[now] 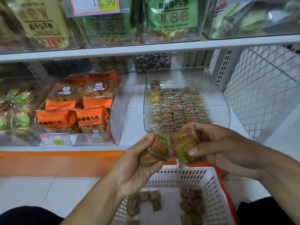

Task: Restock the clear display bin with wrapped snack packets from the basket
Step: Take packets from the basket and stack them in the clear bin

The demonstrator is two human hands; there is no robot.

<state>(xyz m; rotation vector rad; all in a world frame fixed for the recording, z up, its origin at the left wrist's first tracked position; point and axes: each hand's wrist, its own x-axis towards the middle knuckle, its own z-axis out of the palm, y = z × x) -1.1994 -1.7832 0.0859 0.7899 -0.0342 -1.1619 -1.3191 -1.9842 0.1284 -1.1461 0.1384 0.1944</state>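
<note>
The left hand (139, 161) and right hand (215, 146) each pinch wrapped snack packets (185, 148) above the white basket (215, 192), short of the clear display bin (186, 73). A loose packet could slip into the basket; the bin's front wall and tidy rows (178, 108) demand care. Orange bags (78, 108) sit well left.

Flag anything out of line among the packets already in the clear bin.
In the clear bin, one yellow-labelled packet at the back left faces label out, unlike the neat flat rows.

Head view, downward, near shelf (146, 49)
</note>
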